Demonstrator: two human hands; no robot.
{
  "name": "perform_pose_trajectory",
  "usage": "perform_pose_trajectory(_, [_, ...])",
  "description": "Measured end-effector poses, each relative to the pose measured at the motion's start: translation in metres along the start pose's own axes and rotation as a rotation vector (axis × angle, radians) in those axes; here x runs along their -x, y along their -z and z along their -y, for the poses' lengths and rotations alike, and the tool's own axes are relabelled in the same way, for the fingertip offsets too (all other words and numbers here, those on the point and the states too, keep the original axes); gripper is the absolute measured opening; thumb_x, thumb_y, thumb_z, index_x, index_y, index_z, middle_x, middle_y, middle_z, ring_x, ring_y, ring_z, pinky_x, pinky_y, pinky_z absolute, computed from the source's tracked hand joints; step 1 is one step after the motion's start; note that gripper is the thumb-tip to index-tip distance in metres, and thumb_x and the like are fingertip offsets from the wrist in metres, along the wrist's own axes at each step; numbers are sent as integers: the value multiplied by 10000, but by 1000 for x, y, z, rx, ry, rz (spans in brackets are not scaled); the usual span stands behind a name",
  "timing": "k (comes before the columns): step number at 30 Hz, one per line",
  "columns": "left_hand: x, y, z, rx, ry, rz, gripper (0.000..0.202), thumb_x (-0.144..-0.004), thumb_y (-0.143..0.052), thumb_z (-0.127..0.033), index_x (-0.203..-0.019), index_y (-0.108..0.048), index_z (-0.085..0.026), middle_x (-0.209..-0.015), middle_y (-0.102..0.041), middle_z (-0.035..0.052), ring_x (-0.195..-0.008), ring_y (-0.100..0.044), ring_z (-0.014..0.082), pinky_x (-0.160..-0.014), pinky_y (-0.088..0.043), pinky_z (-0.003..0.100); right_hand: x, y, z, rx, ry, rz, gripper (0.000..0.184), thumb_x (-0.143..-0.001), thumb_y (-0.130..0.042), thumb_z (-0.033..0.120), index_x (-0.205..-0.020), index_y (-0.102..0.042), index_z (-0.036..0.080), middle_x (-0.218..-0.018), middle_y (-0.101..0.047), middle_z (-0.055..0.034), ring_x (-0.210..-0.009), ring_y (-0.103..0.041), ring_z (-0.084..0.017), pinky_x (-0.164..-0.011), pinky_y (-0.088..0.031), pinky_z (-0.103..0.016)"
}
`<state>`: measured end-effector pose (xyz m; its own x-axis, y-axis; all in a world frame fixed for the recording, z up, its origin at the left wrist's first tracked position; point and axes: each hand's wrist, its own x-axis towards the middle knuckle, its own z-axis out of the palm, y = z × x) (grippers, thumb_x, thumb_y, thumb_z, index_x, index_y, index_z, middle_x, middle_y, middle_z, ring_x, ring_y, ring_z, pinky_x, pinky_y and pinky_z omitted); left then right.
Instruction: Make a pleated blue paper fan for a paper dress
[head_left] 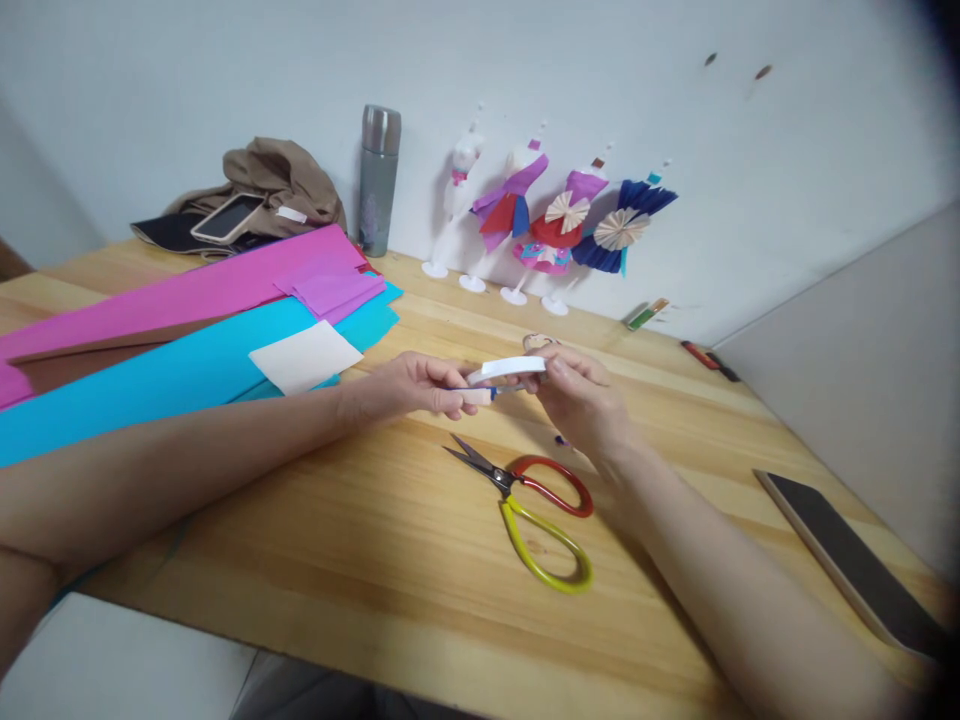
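Observation:
My left hand (420, 385) is closed in a pinch on a small pale folded paper piece (476, 397), which shows a blue edge at its right end. A narrow roll of white tape (514, 367) is gripped between the thumb and fingers of my right hand (585, 395). The roll is just above the paper piece, its left side reaching my left fingertips; whether its tape is stuck to the paper I cannot tell. Below both hands, scissors (501, 480) with one red and one yellow handle lie on the table with the blades parted.
Pink paper (187, 290), blue paper (150, 375) and a cream sheet (306, 358) lie at left. Behind them are a brown cloth (289, 180), a phone (229, 217) and a grey flask (379, 185). Several dressed doll figures (564, 215) stand along the wall. A dark tablet-like device (847, 555) is at right.

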<state>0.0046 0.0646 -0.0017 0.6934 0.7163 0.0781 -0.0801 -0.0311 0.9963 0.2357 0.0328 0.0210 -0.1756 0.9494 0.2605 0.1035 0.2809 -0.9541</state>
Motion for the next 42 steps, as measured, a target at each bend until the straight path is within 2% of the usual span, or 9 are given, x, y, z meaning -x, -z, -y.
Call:
perform_pose_trajectory(6, [-1, 4, -4, -85, -133, -78, 83, -765, -769, -259, -773, -793, -180, -1224, -720, 111, -1180, -640, 216, -1084, -433, 373, -2, 5, -1, 354, 201, -138, 114, -849, -628, 340, -887, -729, 302, -1057, -707, -60, -1085, -602, -297, -938, -443, -474])
perform_pose_trajectory(10, [0, 4, -1, -216, -225, -20, 105, -778, -751, -250, -860, -801, -206, -1181, -741, 101, -1319, -557, 239, -1123, -399, 403, 4, 0, 9, 581, 301, -211, 196, -826, -623, 224, -963, -735, 307, -1068, -694, -75, -838, -607, -251, -702, -450, -402])
perform_pose_trajectory(15, [1, -4, 5, -421, -402, 36, 84, -811, -741, -259, -862, -790, -213, -1348, -654, 108, -1289, -584, 254, -1098, -434, 401, 11, -7, 16, 654, 319, -13, 133, -832, -683, 328, -955, -720, 292, -1011, -672, -76, -730, -554, -211, -659, -422, -382])
perform_pose_trajectory(18, [5, -8, 1, -478, -448, 55, 79, -840, -711, -243, -851, -783, -213, -1419, -598, 109, -1189, -655, 241, -1045, -489, 381, 8, -6, 10, 638, 242, -22, 120, -835, -687, 374, -792, -689, 261, -799, -637, -57, -692, -522, -205, -640, -389, -368])
perform_pose_trajectory(22, [10, -8, 0, -631, -470, -91, 133, -871, -648, -192, -920, -764, -233, -1382, -628, 91, -1264, -607, 235, -1091, -456, 402, 2, -5, 1, 515, 126, -116, 238, -816, -688, 453, -698, -653, 249, -651, -582, -28, -625, -466, -182, -593, -335, -343])
perform_pose_trajectory(25, [11, -8, 5, -775, -501, -178, 146, -886, -617, -177, -949, -744, -214, -1331, -655, 109, -1252, -611, 234, -1086, -461, 427, 2, -10, -2, 471, 64, -122, 250, -793, -697, 466, -685, -654, 246, -602, -551, -15, -595, -448, -169, -580, -332, -338])
perform_pose_trajectory(30, [10, -8, 11, -868, -576, -212, 189, -918, -542, -146, -932, -729, -161, -1286, -648, 166, -1218, -621, 260, -1064, -485, 456, 5, -18, -2, 342, -69, -82, 275, -793, -692, 475, -668, -646, 234, -529, -506, 14, -519, -426, -138, -532, -333, -316])
perform_pose_trajectory(35, [9, -6, 14, -916, -565, -222, 199, -906, -558, -135, -991, -727, -194, -1288, -656, 133, -1227, -614, 256, -1076, -492, 452, 9, -23, -4, 156, -229, -61, 364, -764, -724, 551, -645, -646, 215, -472, -505, 18, -439, -406, -110, -441, -264, -282])
perform_pose_trajectory(42, [8, -4, 12, -911, -584, -296, 203, -925, -533, -160, -1000, -717, -198, -1236, -694, 112, -1151, -656, 217, -1033, -512, 371, 11, -29, -3, 7, -309, -36, 399, -711, -755, 583, -627, -676, 200, -482, -528, 9, -408, -410, -95, -377, -241, -253])
